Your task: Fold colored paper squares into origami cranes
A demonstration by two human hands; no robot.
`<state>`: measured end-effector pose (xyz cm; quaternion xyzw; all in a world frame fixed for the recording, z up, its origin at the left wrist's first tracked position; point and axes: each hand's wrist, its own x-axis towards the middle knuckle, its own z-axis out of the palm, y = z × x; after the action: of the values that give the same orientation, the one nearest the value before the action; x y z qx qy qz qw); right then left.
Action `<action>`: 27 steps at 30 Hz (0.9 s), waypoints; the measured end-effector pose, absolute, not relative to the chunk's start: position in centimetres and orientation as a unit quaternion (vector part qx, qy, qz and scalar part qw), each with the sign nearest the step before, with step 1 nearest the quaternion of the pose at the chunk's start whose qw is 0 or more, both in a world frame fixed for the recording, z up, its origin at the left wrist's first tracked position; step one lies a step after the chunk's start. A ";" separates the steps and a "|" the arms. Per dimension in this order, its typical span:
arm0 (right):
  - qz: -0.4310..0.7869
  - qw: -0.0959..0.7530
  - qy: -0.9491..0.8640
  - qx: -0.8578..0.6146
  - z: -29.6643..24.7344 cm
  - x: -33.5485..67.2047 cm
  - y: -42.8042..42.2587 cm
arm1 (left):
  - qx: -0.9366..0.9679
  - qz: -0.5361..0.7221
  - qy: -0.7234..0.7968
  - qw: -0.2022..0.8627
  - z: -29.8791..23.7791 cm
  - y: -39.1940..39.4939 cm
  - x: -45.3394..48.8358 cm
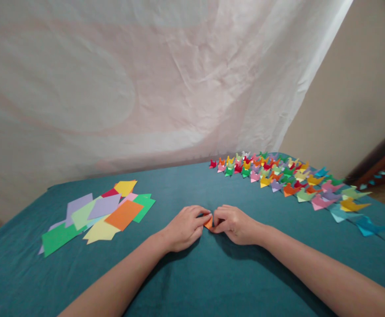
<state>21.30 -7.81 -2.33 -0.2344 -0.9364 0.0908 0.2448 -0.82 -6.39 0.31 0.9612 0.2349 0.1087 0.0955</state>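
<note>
A small folded piece of orange paper (208, 223) lies between my two hands near the middle of the table. The fingers of my left hand (187, 226) pinch it from the left, with fingertips over its upper edge. From the other side my right hand (233, 223) is curled, its thumb and bent index finger gripping the paper's right edge. Most of the paper is hidden by the fingers, so its full folded shape does not show.
Loose sheets of coloured paper, an orange sheet (125, 215) among them, overlap on the left. Rows of folded paper birds (291, 189) stand at the right. A teal cloth (192, 281) covers the table, and a pale hanging sheet (146, 88) rises behind it.
</note>
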 end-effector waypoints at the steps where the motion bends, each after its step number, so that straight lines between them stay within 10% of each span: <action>1: 0.097 0.250 -0.935 -0.233 -2.4 21.3 -7.8 | 0.962 0.108 0.235 0.091 0.3 -6.4 -0.8; 27: -0.047 0.244 -0.885 -0.394 -3.3 20.6 -7.5 | 0.980 0.018 0.196 -0.038 2.7 -8.3 -0.6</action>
<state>20.63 -7.54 -3.28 -0.3938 -0.8849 -0.0467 0.2444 -0.59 -8.35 2.68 0.9798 0.1955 0.0182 -0.0376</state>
